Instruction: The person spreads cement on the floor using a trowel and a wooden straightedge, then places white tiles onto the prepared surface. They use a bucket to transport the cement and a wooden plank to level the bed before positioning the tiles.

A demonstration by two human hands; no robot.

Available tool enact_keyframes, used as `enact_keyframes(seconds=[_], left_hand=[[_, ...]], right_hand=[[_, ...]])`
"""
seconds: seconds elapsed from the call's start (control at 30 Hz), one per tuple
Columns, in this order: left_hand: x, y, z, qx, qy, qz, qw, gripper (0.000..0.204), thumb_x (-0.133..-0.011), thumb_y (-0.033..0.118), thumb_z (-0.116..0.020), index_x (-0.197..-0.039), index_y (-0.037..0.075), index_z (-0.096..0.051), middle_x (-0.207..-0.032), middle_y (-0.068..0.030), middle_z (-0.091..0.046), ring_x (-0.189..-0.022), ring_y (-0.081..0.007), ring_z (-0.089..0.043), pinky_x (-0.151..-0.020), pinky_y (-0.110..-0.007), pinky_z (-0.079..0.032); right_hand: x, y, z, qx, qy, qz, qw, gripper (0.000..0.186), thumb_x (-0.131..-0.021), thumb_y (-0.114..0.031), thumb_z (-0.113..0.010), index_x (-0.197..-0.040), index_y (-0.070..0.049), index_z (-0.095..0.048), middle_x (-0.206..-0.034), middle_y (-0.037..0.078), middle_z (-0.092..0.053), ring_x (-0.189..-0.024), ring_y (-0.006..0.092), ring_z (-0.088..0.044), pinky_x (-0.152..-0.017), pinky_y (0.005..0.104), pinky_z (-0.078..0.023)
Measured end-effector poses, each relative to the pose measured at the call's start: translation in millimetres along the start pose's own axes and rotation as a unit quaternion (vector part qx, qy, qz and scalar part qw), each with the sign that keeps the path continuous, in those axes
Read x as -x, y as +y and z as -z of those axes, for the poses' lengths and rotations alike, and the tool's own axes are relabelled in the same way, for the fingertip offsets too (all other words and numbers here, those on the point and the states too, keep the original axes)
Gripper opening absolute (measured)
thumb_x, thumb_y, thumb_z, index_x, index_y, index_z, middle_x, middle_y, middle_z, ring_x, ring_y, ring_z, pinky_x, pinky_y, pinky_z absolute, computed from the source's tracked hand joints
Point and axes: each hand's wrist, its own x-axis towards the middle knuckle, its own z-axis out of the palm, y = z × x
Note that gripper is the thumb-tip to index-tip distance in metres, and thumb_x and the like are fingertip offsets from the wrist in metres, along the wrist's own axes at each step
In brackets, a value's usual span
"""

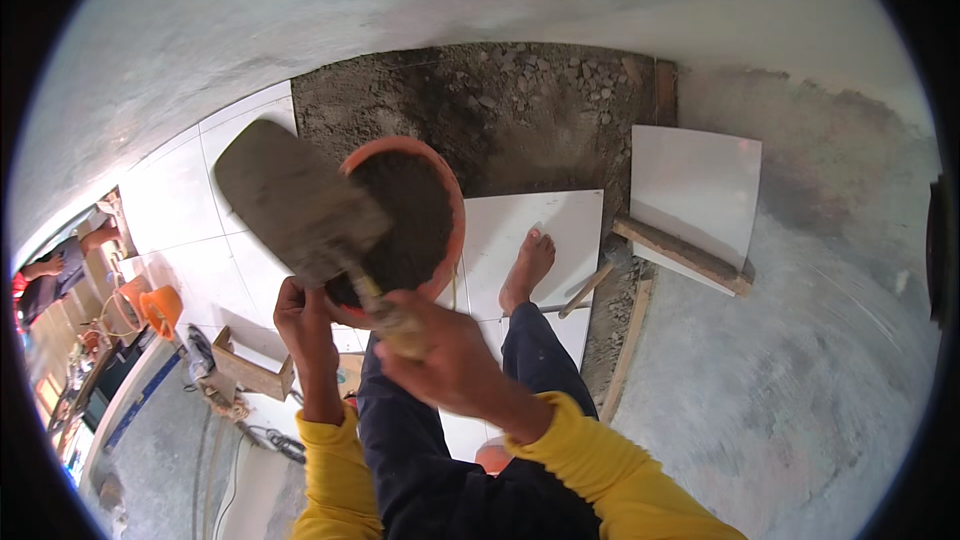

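My right hand (pixel 445 350) is closed round the handle of a trowel (pixel 290 195), whose wide, mortar-coated blade is lifted over the left part of an orange bucket (pixel 456 230). Grey mortar (pixel 405 210) fills much of the bucket. At the bucket's near left rim, my left hand (pixel 305 325) is closed with its fingertips against the edge, partly behind the trowel. Below the bucket are white floor tiles (pixel 555 215), and my bare foot stands on one of them.
Rough sand and gravel (pixel 540 120) lie along the far wall. At right, a loose white tile (pixel 695 175) has a wooden batten (pixel 685 252) across it. To the left are a wooden box (pixel 252 365), an orange container (pixel 160 310) and a person (pixel 60 275) at the edge.
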Motion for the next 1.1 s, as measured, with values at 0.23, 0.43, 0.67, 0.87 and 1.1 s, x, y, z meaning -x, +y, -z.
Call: enact_keyframes(seconds=[0.23, 0.43, 0.67, 0.87, 1.1], left_hand=[[32.5, 195.6, -203.0, 0.218, -0.119, -0.096, 0.964, 0.013, -0.098, 0.006, -0.069, -0.108, -0.001, -0.075, -0.105, -0.0076, -0.079, -0.097, -0.0163, -0.074, -0.085, -0.031, -0.059], [61.7, 78.5, -301.9, 0.434, -0.227, 0.370, 0.790, 0.038, -0.106, 0.016, -0.061, -0.139, -0.004, -0.060, -0.126, -0.0211, -0.073, -0.109, -0.0360, -0.075, -0.090, -0.043, -0.063], [-180.3, 60.6, -307.1, 0.355, -0.113, 0.246, 0.895, 0.073, -0.105, 0.067, -0.053, -0.154, 0.012, -0.051, -0.151, -0.0142, -0.058, -0.139, -0.0285, -0.055, -0.113, -0.057, -0.045], [-205.9, 170.5, -337.4, 0.440, -0.284, 0.140, 0.841, 0.073, -0.110, 0.064, -0.043, -0.156, 0.009, -0.049, -0.147, -0.0125, -0.061, -0.134, -0.0267, -0.059, -0.117, -0.048, -0.043], [-129.2, 189.1, -270.0, 0.552, -0.215, 0.089, 0.801, 0.073, -0.114, 0.059, -0.029, -0.151, 0.002, -0.054, -0.143, -0.0149, -0.066, -0.132, -0.0287, -0.063, -0.116, -0.042, -0.045]], right_hand=[[-60.1, 218.7, 233.4, 0.053, 0.211, -0.177, 0.960, 0.063, -0.082, -0.028, -0.094, -0.127, -0.001, -0.060, -0.104, 0.011, -0.072, -0.092, 0.0214, -0.071, -0.085, 0.0379, -0.058], [-168.6, 445.1, 319.3, -0.001, 0.325, -0.087, 0.942, 0.049, -0.086, -0.027, -0.091, -0.120, -0.007, -0.061, -0.087, -0.002, -0.062, -0.071, 0.0105, -0.058, -0.062, 0.0294, -0.048], [-200.3, 413.9, 330.1, -0.031, 0.354, -0.133, 0.925, 0.068, -0.081, -0.033, -0.095, -0.132, -0.003, -0.062, -0.111, 0.006, -0.070, -0.093, 0.0184, -0.066, -0.084, 0.0347, -0.054], [-182.6, 408.2, 318.1, -0.121, 0.331, -0.128, 0.927, 0.065, -0.084, -0.027, -0.093, -0.134, -0.003, -0.059, -0.114, 0.005, -0.066, -0.092, 0.0135, -0.064, -0.079, 0.0300, -0.053], [-112.7, 326.5, 285.5, -0.245, 0.363, -0.077, 0.896, 0.044, -0.091, -0.013, -0.085, -0.125, -0.008, -0.057, -0.098, 0.001, -0.066, -0.082, 0.0081, -0.063, -0.072, 0.0269, -0.052]])
